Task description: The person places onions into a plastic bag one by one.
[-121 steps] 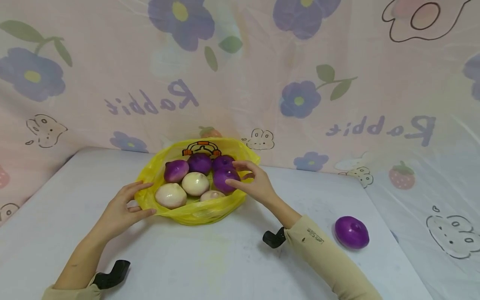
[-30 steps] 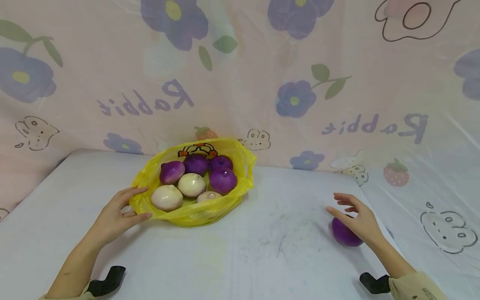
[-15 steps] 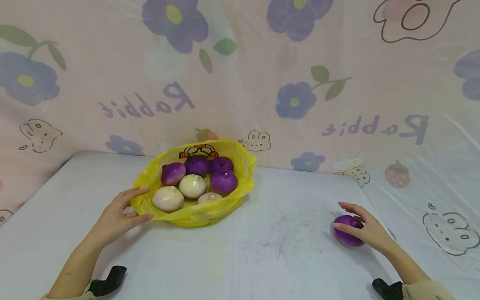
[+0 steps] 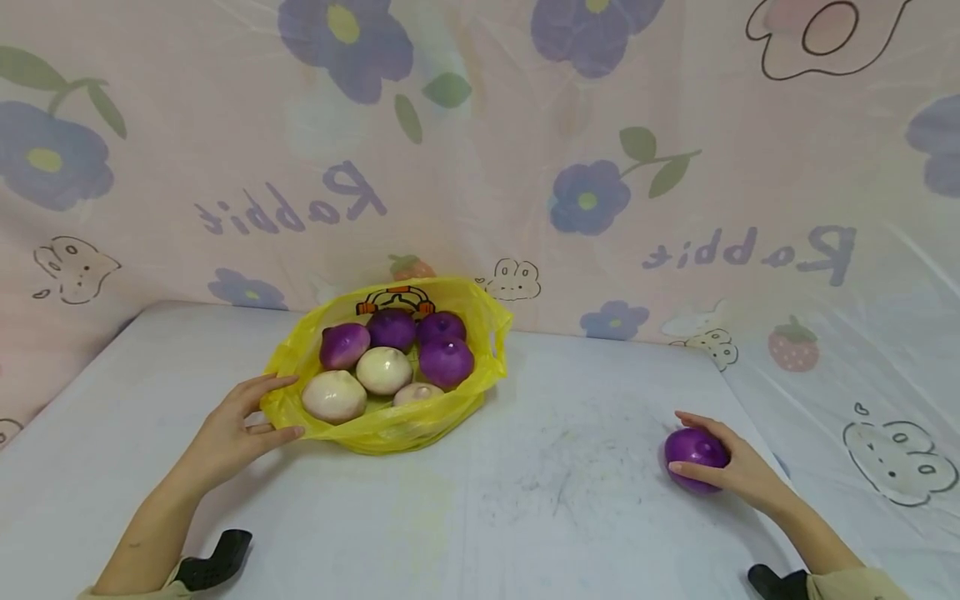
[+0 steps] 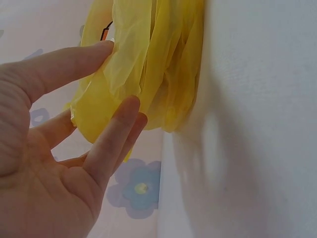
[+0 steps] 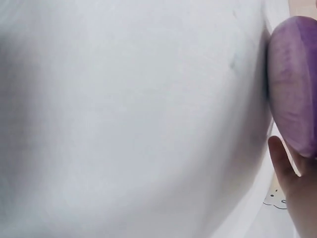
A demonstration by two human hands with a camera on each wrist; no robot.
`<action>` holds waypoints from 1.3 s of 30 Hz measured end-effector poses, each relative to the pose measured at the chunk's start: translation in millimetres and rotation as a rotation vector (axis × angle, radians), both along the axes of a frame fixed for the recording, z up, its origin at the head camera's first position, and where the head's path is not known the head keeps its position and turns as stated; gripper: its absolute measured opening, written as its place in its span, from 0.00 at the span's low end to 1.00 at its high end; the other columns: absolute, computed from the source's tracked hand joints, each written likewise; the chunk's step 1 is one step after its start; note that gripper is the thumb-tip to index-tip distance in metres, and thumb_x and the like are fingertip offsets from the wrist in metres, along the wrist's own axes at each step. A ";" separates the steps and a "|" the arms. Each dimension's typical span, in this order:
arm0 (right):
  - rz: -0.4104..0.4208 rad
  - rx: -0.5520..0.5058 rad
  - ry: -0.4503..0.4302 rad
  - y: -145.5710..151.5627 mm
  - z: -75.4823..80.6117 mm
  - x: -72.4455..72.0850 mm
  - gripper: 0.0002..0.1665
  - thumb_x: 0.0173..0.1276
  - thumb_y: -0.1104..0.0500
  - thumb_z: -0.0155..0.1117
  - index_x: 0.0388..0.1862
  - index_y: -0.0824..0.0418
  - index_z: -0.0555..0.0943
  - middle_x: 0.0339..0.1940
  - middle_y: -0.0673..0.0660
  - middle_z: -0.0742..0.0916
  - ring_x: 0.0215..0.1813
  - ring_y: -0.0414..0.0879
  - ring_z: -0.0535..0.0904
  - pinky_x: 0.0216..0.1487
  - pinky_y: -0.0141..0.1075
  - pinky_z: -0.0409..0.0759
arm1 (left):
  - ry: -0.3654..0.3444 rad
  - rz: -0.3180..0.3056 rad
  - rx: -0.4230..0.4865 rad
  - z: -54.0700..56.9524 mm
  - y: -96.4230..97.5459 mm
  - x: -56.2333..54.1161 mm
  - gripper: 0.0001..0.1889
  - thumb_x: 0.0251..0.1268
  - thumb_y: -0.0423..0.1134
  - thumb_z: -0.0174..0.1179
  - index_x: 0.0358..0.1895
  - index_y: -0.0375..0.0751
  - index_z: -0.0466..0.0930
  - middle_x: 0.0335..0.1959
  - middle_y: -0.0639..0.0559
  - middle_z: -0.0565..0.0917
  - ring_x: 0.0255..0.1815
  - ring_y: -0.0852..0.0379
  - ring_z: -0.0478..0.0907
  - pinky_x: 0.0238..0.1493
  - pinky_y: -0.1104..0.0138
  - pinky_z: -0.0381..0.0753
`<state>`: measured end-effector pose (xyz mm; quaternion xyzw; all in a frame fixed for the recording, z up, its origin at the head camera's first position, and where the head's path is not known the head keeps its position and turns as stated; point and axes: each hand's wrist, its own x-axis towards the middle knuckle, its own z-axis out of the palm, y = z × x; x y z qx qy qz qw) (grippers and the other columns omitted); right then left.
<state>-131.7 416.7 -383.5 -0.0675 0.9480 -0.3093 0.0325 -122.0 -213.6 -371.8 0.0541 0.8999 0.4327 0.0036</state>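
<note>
A yellow plastic bag lies open-mouthed on the table, holding several purple onions and 3 white onions. At its left rim, my left hand touches the plastic with thumb and fingers spread apart; the left wrist view has the thumb against the bag's side. Far to the right, my right hand holds a single purple onion, thumb on the near side and fingers over the far side. In the right wrist view this onion appears against the white surface, partly cut off by the frame.
The white table stretches between the bag and the right hand, with faint dark scuffs on it. Behind stands a pink patterned curtain, close to the bag's back. Black wrist mounts sit at both forearms.
My right hand has left the bag's right side, moved right and come down around the lone purple onion. My left hand stays at the bag's left rim.
</note>
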 end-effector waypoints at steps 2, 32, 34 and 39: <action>0.001 0.007 -0.003 -0.3 -0.3 0.3 0.45 0.59 0.50 0.70 0.72 0.57 0.62 0.68 0.69 0.70 0.63 0.74 0.66 0.51 0.70 0.73 | -0.001 -0.002 0.006 0.0 -0.1 -0.2 0.37 0.58 0.42 0.68 0.69 0.34 0.64 0.69 0.28 0.56 0.60 0.26 0.67 0.50 0.52 0.83; 0.095 -0.080 0.019 -47.9 31.7 -31.6 0.41 0.61 0.52 0.69 0.71 0.56 0.65 0.68 0.66 0.71 0.61 0.71 0.68 0.50 0.62 0.79 | 0.021 -0.009 0.004 2.1 -2.4 -0.7 0.37 0.57 0.41 0.69 0.68 0.33 0.64 0.69 0.26 0.55 0.59 0.26 0.67 0.49 0.53 0.83; 0.103 -0.089 0.023 -52.2 32.2 -33.9 0.40 0.60 0.52 0.69 0.71 0.56 0.65 0.68 0.66 0.72 0.61 0.71 0.69 0.50 0.62 0.79 | 0.017 -0.007 0.002 2.1 -2.2 -0.2 0.37 0.57 0.42 0.69 0.68 0.33 0.64 0.69 0.26 0.55 0.59 0.25 0.68 0.48 0.53 0.84; 0.121 -0.099 0.032 -62.3 35.3 -38.9 0.41 0.60 0.52 0.70 0.70 0.55 0.65 0.68 0.64 0.72 0.62 0.69 0.69 0.51 0.61 0.80 | 0.007 -0.005 0.003 1.9 -1.5 0.0 0.37 0.57 0.42 0.69 0.68 0.34 0.64 0.69 0.27 0.55 0.59 0.26 0.67 0.48 0.54 0.84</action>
